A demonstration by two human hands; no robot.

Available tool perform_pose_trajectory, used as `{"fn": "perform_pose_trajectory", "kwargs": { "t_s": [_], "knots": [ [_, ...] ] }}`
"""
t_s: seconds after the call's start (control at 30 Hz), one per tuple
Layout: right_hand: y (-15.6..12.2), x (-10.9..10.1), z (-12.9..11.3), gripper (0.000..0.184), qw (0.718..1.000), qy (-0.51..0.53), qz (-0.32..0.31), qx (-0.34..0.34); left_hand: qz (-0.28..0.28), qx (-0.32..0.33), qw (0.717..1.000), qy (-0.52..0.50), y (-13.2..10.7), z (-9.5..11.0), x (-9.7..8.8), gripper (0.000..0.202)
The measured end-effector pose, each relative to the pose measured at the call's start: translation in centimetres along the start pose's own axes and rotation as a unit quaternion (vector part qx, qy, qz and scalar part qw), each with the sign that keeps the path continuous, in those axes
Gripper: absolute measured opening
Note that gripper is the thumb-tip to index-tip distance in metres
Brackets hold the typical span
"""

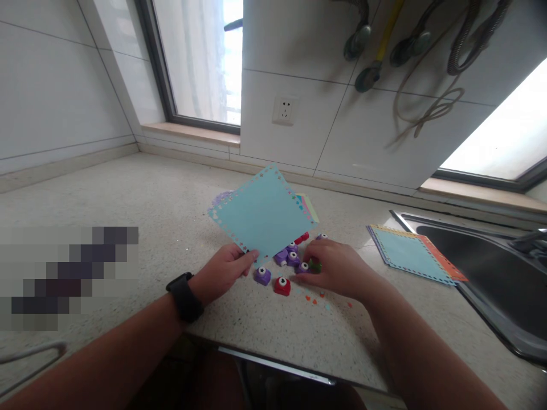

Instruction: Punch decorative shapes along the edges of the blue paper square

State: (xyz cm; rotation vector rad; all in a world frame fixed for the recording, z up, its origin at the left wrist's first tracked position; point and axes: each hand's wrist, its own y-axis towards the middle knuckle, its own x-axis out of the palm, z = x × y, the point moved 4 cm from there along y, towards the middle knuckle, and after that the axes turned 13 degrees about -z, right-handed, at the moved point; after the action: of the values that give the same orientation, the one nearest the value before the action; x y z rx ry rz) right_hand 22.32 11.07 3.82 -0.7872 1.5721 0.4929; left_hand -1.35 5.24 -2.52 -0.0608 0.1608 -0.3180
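My left hand (225,269) pinches the lower corner of a light blue paper square (261,213) with a punched lace edge and holds it tilted above the counter. My right hand (335,267) is curled over a small green craft punch (315,265) among a cluster of purple punches (290,257). A purple punch (262,275) and a red punch (282,286) lie just in front of the hands. Another red punch (301,238) lies behind the cluster. Small paper bits (314,299) are scattered near my right hand.
A stack of coloured paper sheets (412,253) with punched edges lies at the right beside a steel sink (491,273). More sheets (308,206) peek out behind the held paper. A wall socket (284,110) and hanging hoses (427,68) are on the tiled wall.
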Motion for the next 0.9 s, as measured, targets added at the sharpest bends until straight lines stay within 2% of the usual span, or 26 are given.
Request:
{"fn": "perform_pose_trajectory", "kwargs": {
  "t_s": [0.13, 0.23, 0.3, 0.37, 0.47, 0.53, 0.63, 0.77, 0.9],
  "knots": [
    [0.0, 0.0, 0.0, 0.019, 0.999, 0.021, -0.004, -0.031, 0.004, 0.006, 1.000, -0.016, -0.1, 0.6, 0.1, 0.044],
    [-0.3, -0.9, 0.2, 0.014, 0.994, 0.105, 0.025, -0.009, 0.005, 0.008, 1.000, -0.023, -0.2, 1.3, 0.3, 0.044],
    [-0.6, -1.6, 0.4, 0.016, 0.980, 0.190, 0.056, 0.021, 0.001, 0.005, 1.000, -0.024, -0.2, 1.5, 0.3, 0.046],
    [-0.8, -2.1, 0.7, 0.021, 0.945, 0.309, 0.099, 0.033, -0.002, 0.001, 1.000, -0.031, -0.3, 1.4, 0.2, 0.048],
    [-1.0, -2.5, 0.7, 0.029, 0.858, 0.485, 0.171, -0.010, 0.003, -0.013, 0.999, -0.049, -0.3, 0.7, 0.0, 0.048],
    [-1.0, -2.6, 0.6, 0.033, 0.801, 0.558, 0.208, -0.054, 0.012, -0.028, 0.998, -0.051, -0.4, 0.2, -0.1, 0.052],
    [-0.9, -2.4, 0.2, 0.034, 0.740, 0.622, 0.236, -0.100, 0.025, -0.037, 0.997, -0.057, -0.4, -0.1, -0.2, 0.052],
    [-1.1, -2.3, -1.2, 0.035, 0.690, 0.667, 0.243, -0.143, 0.040, -0.039, 0.996, -0.065, -0.3, -0.3, -0.2, 0.051],
    [-1.6, -2.5, -3.1, 0.039, 0.676, 0.675, 0.243, -0.168, 0.051, -0.040, 0.995, -0.070, -0.3, -0.6, -0.4, 0.049]
  ]
}}
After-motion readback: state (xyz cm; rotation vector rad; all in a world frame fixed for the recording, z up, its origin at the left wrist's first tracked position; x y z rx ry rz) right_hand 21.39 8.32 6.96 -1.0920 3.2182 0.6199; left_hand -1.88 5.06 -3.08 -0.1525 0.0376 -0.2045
